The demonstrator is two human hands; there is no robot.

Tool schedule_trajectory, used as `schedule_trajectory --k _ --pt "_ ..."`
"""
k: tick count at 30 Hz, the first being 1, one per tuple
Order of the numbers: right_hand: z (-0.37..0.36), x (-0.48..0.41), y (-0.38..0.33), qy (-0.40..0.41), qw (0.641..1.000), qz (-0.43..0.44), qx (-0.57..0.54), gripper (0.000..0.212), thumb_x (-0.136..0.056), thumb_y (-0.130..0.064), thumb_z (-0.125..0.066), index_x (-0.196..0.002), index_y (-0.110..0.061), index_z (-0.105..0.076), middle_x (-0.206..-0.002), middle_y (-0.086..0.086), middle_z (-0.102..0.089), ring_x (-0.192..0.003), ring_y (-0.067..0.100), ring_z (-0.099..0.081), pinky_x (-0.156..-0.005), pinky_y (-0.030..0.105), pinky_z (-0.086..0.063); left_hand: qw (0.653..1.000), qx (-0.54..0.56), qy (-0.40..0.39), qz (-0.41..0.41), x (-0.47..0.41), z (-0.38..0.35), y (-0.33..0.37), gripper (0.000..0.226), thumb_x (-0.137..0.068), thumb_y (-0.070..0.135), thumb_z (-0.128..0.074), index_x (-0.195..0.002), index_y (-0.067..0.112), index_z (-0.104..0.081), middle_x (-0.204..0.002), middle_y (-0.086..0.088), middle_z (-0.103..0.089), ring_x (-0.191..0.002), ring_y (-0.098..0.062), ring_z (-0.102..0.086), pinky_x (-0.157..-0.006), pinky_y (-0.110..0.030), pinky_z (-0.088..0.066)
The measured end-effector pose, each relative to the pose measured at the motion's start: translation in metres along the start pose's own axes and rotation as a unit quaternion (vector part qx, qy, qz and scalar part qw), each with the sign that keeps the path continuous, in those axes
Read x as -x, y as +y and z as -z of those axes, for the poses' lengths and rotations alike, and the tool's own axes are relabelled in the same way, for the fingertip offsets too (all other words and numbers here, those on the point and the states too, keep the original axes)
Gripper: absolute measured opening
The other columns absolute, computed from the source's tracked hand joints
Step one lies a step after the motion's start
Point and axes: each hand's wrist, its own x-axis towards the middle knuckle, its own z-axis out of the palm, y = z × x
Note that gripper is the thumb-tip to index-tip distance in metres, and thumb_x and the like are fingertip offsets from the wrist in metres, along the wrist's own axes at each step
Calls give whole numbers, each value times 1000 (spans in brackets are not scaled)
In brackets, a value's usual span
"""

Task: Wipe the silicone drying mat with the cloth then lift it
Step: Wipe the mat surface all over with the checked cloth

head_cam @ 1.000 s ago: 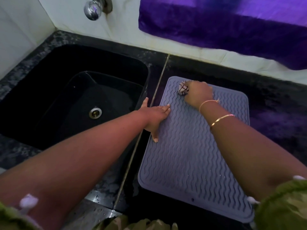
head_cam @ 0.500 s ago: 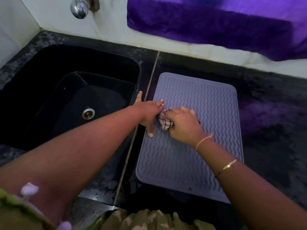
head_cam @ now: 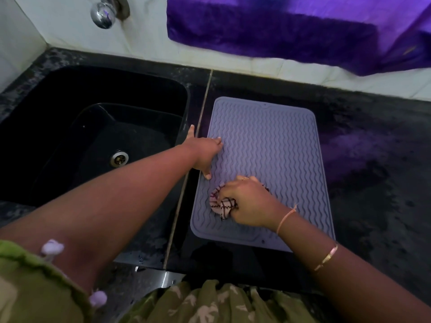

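Observation:
A grey-lilac silicone drying mat (head_cam: 275, 145) with wavy ridges lies flat on the black counter, to the right of the sink. My right hand (head_cam: 249, 201) is closed around a bunched white cloth with dark checks (head_cam: 221, 205) and presses it onto the mat's near left part. My left hand (head_cam: 205, 155) rests flat on the mat's left edge, fingers spread, holding nothing. Part of the cloth is hidden under my right palm.
A black sink (head_cam: 93, 141) with a metal drain (head_cam: 119, 158) sits left of the mat, past a thin metal strip (head_cam: 198, 141). A chrome tap (head_cam: 103, 14) juts from the white tiled wall. A purple cloth (head_cam: 291, 26) hangs at the back right.
My right hand has dragged the cloth from the mat's far left corner down its left side to the near part. The left hand has stayed on the left edge.

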Motion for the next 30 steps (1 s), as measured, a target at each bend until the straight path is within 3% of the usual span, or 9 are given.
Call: schedule_trajectory --k 3,5,7,8,10,12,14,24,30 --pt "4 4 1 -18 999 1 -33 32 -76 -17 -61 -107 -23 -67 -107 -3 -66 -103 18 -53 -93 36 -41 997 -29 69 -4 11 -10 6 73 -81 39 -70 -144 19 -39 -154 0 -29 -137 -23 -32 -113 -59 0" --pt "14 4 7 4 992 -24 -127 17 -79 -18 -64 -94 -18 -70 -90 1 -71 -85 17 -63 -79 39 -52 989 -50 139 -4 19 -22 11 48 -85 33 -66 -129 20 -54 -137 1 -47 -126 -21 -42 -114 -51 -12" --pt "27 -3 14 67 980 -61 -179 10 -82 -16 -64 -90 -18 -68 -79 5 -70 -64 18 -66 -65 39 -56 986 -7 164 0 26 -34 12 35 -88 31 -60 -122 24 -59 -132 6 -52 -124 -19 -42 -110 -44 -20" --pt "33 -7 17 99 977 -79 -173 11 -83 -14 -62 -92 -18 -66 -78 6 -69 -59 19 -64 -60 37 -56 988 53 146 6 30 -38 10 38 -88 35 -59 -125 27 -58 -137 8 -49 -129 -20 -38 -110 -43 -20" --pt "39 -19 23 129 980 -101 -117 19 -82 -12 -59 -99 -19 -65 -84 4 -67 -69 19 -62 -65 33 -54 988 145 60 10 38 -41 3 59 -86 43 -62 -141 32 -44 -154 12 -27 -143 -23 -16 -114 -51 -9" --pt "37 -28 20 92 988 -114 -42 16 -81 -16 -59 -96 -20 -63 -84 2 -63 -78 22 -59 -69 31 -49 993 118 -5 -1 44 -43 0 86 -81 51 -65 -151 35 -18 -159 15 -3 -146 -24 8 -110 -61 10" --pt "28 -30 12 56 992 -114 -21 3 -80 -22 -59 -83 -21 -59 -77 2 -59 -76 23 -56 -64 28 -42 996 85 -21 3 48 -46 1 100 -76 57 -67 -152 35 -5 -159 15 6 -145 -26 18 -106 -64 17" --pt "-5 6 -17 -8 998 -40 -51 8 -77 -16 -54 -70 -12 -56 -60 0 -48 -68 25 -52 -54 25 -31 999 25 -24 37 47 -40 13 104 -75 60 -67 -152 32 -4 -160 12 7 -144 -29 21 -104 -70 15" --pt "-7 22 -26 -69 997 -11 -11 7 -78 -15 -54 -77 -15 -61 -73 3 -58 -75 24 -54 -61 25 -35 998 -4 -45 44 52 -35 18 105 -78 60 -64 -152 31 3 -159 12 12 -143 -30 23 -103 -70 15"
